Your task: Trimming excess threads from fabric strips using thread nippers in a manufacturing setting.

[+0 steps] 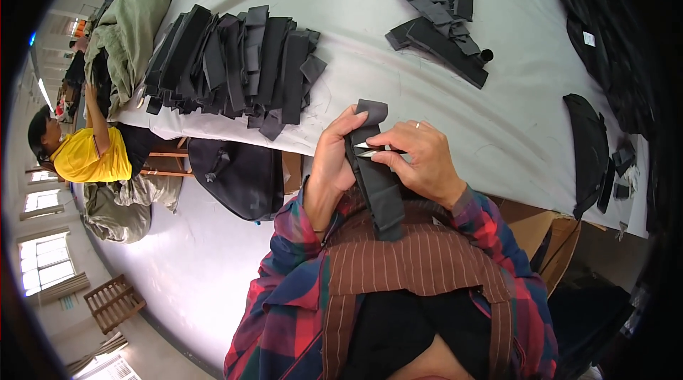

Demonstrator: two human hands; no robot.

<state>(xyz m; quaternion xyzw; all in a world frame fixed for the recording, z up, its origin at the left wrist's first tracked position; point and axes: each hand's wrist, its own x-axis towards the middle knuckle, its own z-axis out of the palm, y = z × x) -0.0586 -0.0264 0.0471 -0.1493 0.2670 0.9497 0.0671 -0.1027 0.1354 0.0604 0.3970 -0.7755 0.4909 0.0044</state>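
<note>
My left hand (pixel 333 151) is closed around the upper part of a folded black fabric strip (pixel 383 199), with the thumb near its top end. The strip hangs down in front of my brown striped apron (pixel 420 255). In my right hand (pixel 429 161) is a small pair of thread snips (pixel 366 154), pinched between thumb and fingers. Their two pointed metal blades are spread and lie against the strip's edge, close to my left fingers. Most of the snips' handle is hidden by my right hand.
A row of stacked black fabric strips (pixel 231 63) lies on the white-covered table (pixel 348 31). A looser pile (pixel 445 24) sits farther off. Black bags (pixel 587 149) rest at the right. A cardboard box (pixel 530 227) stands below the edge. A person in yellow (pixel 92 154) sits at left.
</note>
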